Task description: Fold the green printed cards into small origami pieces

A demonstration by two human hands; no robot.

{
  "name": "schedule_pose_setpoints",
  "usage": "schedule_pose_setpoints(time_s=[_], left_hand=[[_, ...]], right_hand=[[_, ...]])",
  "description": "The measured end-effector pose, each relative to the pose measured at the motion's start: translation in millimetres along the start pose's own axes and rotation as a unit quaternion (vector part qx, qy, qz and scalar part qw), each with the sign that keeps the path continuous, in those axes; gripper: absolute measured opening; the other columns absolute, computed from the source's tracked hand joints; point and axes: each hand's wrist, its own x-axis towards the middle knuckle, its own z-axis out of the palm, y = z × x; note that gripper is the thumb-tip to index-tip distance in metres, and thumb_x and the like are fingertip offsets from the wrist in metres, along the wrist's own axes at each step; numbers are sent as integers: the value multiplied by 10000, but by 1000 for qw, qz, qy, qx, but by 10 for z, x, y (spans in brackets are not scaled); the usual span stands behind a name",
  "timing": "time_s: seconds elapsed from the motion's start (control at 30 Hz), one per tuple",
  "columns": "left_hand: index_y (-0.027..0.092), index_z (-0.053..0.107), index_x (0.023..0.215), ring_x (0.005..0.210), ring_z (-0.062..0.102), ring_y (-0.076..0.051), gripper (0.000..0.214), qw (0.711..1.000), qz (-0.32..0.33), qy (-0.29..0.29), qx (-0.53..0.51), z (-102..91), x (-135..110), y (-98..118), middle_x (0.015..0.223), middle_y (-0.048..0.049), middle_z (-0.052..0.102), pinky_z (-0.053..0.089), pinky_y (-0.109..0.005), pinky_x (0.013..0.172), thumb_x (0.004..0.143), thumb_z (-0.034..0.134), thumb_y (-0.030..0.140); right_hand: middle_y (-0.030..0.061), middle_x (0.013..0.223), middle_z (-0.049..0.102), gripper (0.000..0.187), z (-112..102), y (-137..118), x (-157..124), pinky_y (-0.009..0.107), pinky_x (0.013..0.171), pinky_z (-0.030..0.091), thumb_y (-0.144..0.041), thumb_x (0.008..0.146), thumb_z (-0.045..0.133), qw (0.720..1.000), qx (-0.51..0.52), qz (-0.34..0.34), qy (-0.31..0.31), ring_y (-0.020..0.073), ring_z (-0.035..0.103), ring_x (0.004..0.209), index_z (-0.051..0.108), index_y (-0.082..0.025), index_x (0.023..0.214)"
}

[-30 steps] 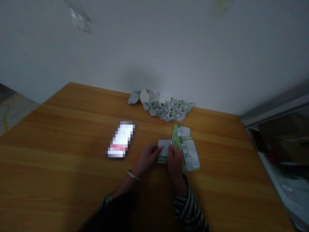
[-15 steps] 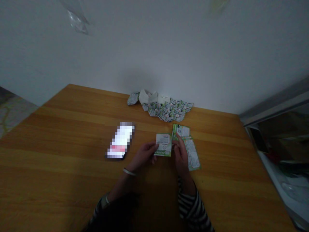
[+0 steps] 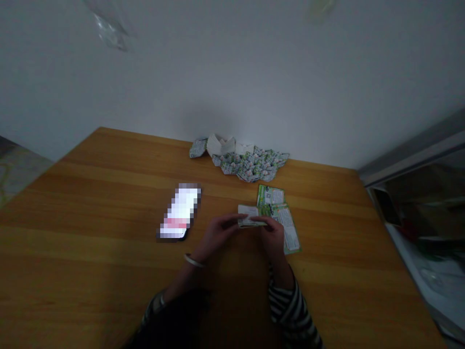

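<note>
A small printed paper leaflet [image 3: 248,211], white with green, is held up between both hands, its lower part bent over. My left hand [image 3: 222,232] is closed on its left edge, fingertips pinching the fold. On the other side, my right hand [image 3: 273,235] grips the right end of that fold. Just beyond and beside the right hand lie two green-and-white leaflets, an upper one [image 3: 271,195] and a lower one [image 3: 289,228], overlapping on the table.
By the wall, a cluster of folded paper pieces [image 3: 250,165] rests on the wooden table [image 3: 109,194]. Left of my hands lies a phone [image 3: 180,211] with a lit, blurred screen. A shelf unit [image 3: 417,232] stands along the right edge.
The leaflet has gone from facing me flat to bent over at its lower part. My right hand has shifted from beside it to gripping its right end.
</note>
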Motion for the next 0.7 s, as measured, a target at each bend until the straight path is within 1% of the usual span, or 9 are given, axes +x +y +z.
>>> schedule_pose_setpoints(time_s=[0.13, 0.17, 0.23, 0.3, 0.4, 0.47, 0.57, 0.67, 0.7], left_hand=[[192, 788, 803, 855, 706, -250, 119, 994, -2, 110, 20, 71, 7, -91, 862, -45, 785, 533, -377, 852, 732, 722, 261], [189, 787, 779, 832, 705, -249, 111, 992, -5, 128, 19, 94, 4, -105, 836, -44, 783, 535, -370, 828, 718, 735, 265], [171, 783, 745, 787, 698, -243, 129, 987, -24, 156, 0, 144, -5, -117, 789, -47, 776, 533, -353, 784, 695, 762, 289], [149, 769, 713, 730, 685, -229, 196, 983, -48, 177, -29, 194, -10, -120, 726, -48, 757, 526, -332, 727, 694, 771, 344], [140, 701, 666, 638, 661, -184, 287, 976, -63, 197, -69, 255, -3, -125, 640, -24, 713, 508, -283, 637, 685, 782, 414], [148, 621, 661, 604, 658, -157, 326, 971, -61, 206, -102, 282, 8, -128, 623, -4, 701, 507, -253, 607, 654, 812, 412], [161, 562, 772, 622, 688, -157, 370, 964, -56, 206, -159, 300, 18, -131, 673, -1, 729, 537, -250, 622, 639, 836, 372], [169, 578, 1047, 677, 720, -176, 483, 962, -56, 195, -185, 301, 16, -131, 730, -8, 759, 568, -278, 665, 671, 825, 345], [163, 588, 1100, 694, 725, -180, 514, 963, -58, 192, -181, 300, 14, -130, 742, -16, 765, 573, -280, 674, 678, 820, 344]], right_hand=[[11, 683, 697, 111, 101, 11, -41, 297, 639, 516, -231, 733, 609, 999, 2, 19, 30, 176, 633, 661, 708, -183, 715], [-7, 634, 654, 120, 132, 14, -52, 272, 593, 489, -258, 747, 622, 999, 4, 23, 47, 156, 592, 614, 672, -179, 671], [-48, 543, 526, 243, 191, 17, -68, 228, 505, 405, -317, 759, 654, 996, 6, 26, 84, 114, 478, 529, 563, -182, 579], [-71, 517, 423, 348, 235, 17, -74, 213, 467, 340, -364, 747, 689, 994, 8, 24, 110, 92, 389, 500, 465, -193, 543], [-74, 537, 401, 373, 267, 13, -69, 213, 475, 333, -397, 737, 711, 993, 1, 24, 111, 87, 365, 510, 449, -194, 564], [-73, 540, 399, 377, 276, 10, -65, 210, 477, 331, -416, 752, 699, 994, -11, 26, 110, 88, 367, 516, 453, -194, 573], [-71, 545, 401, 377, 288, 12, -67, 202, 475, 328, -429, 771, 681, 993, -14, 32, 111, 90, 375, 526, 458, -193, 582], [-72, 546, 409, 358, 302, 22, -73, 202, 479, 330, -424, 775, 681, 993, -10, 39, 114, 89, 369, 523, 477, -190, 596], [-73, 543, 411, 356, 308, 26, -74, 205, 482, 333, -425, 775, 681, 992, -9, 40, 117, 90, 367, 521, 479, -191, 597]])
